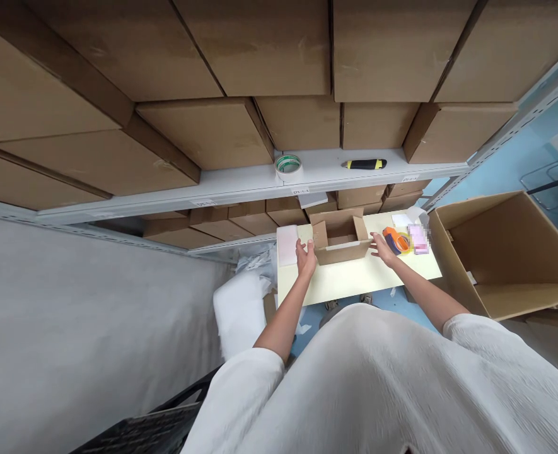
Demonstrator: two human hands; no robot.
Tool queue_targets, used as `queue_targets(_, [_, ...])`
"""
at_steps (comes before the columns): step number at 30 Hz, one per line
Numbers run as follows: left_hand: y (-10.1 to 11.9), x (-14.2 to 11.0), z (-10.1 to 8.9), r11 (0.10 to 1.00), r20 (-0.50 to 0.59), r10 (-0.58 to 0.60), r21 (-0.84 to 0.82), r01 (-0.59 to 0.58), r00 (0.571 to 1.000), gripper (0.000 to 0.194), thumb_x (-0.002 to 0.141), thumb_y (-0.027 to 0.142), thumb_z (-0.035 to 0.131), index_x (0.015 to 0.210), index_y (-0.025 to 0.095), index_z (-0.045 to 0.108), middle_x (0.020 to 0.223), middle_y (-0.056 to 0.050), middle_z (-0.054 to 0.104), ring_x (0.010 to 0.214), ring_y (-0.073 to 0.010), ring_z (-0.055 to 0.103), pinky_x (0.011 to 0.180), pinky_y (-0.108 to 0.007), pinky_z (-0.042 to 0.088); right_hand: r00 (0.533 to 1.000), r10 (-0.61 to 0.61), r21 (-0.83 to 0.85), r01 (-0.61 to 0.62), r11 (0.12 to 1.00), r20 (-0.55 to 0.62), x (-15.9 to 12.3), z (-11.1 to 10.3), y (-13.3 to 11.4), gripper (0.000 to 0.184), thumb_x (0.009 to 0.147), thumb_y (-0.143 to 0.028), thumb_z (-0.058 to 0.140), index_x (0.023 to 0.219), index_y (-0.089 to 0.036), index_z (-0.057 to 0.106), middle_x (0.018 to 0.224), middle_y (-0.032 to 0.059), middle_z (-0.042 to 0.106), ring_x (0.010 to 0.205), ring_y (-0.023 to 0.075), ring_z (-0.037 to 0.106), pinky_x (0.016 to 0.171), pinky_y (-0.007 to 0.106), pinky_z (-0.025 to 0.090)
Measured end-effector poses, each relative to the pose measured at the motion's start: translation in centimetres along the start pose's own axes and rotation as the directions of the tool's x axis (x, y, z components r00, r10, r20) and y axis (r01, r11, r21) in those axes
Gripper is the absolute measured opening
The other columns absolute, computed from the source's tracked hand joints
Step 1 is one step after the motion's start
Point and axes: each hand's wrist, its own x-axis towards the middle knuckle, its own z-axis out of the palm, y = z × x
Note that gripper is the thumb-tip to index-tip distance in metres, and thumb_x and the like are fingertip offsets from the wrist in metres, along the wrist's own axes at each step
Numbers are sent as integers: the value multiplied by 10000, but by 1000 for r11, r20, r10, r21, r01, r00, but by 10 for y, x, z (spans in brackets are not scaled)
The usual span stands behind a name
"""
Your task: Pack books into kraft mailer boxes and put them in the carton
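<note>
A small cardboard box stands on the pale yellow table with its top flaps raised and its inside showing. At its left front corner is my left hand, fingers spread and thumb up, against or very near the cardboard. My right hand reaches in from the other side, fingers stretched toward the right end of the box; whether they touch it I cannot tell. Just right of that hand lies an orange and dark blue tape dispenser with a yellowish roll. Beyond it is a pink and white packet, partly blurred.
A white foam sheet lies on the table, left of the box. On the shelf above are a tape roll and a yellow-black utility knife. Cartons fill the shelves. A large open carton stands right.
</note>
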Motion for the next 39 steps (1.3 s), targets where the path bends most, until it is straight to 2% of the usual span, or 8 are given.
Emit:
queue_targets(6, [5,-4,-9,998,6,-10,-66,10,1000,587,1088,576,502,1578,253,485,1585,-169,558,1404,-294,625,1205,-426,496,998,-42,-160,33,987,-52,4,-11,5,703,1027,-747,389,1529,-285,559,1502,144,647,1298,301,681,1135,518,548])
queue_targets(10, [31,6,-19,964,19,266,20,-266,964,355,1042,325,558,1370,235,659,1479,-145,643,1366,-291,639,1215,-452,501,946,-291,-298,239,924,-144,18,-20,-19,544,1011,-574,519,1411,-237,667,1445,155,690,1245,304,692,1147,530,539])
queue_targets(16, [72,5,-17,748,467,546,103,-656,696,494,950,91,489,1339,257,744,1385,-67,761,1309,-260,690,1192,-432,522,772,-593,-513,613,602,227,27,8,-63,391,1001,-217,516,1313,-223,752,1325,130,747,1214,274,700,1093,458,565])
queue_targets(20, [79,-2,-11,647,680,475,160,-746,558,624,873,48,506,1413,262,734,1404,-72,772,1342,-285,688,1237,-477,468,673,-450,-566,739,366,587,21,31,-76,436,960,-102,519,1299,-211,770,1338,135,758,1263,290,678,1171,500,464])
queue_targets(25, [69,-7,-19,612,672,414,294,-734,614,448,947,208,589,1358,281,750,1462,-111,727,1535,-340,537,1360,-586,253,793,-264,-695,609,383,549,14,23,-73,295,991,-325,673,1249,-245,792,1335,166,741,1411,409,553,1285,649,233])
queue_targets(29, [51,-8,-30,584,593,397,426,-691,701,574,928,461,739,1465,268,677,1680,-153,539,1692,-394,261,1386,-656,36,894,-264,-723,448,526,361,17,4,-65,628,860,-593,835,1373,-244,734,1496,210,646,1549,518,370,1310,717,151])
queue_targets(34, [25,-1,-32,646,514,247,545,-535,821,1061,760,666,883,1647,236,492,1817,-258,252,1696,-515,154,1319,-771,-6,904,-182,-788,428,443,388,27,-6,-56,1191,581,-703,982,1614,-279,566,1831,144,269,1616,577,267,1338,670,203])
queue_targets(39, [12,1,-23,694,520,187,530,-486,834,1187,720,673,915,1704,265,393,1842,-260,162,1695,-513,167,1323,-740,84,911,-108,-853,411,321,398,41,0,-53,1480,511,-735,982,1770,-329,318,1881,89,-78,1649,606,145,1310,768,194])
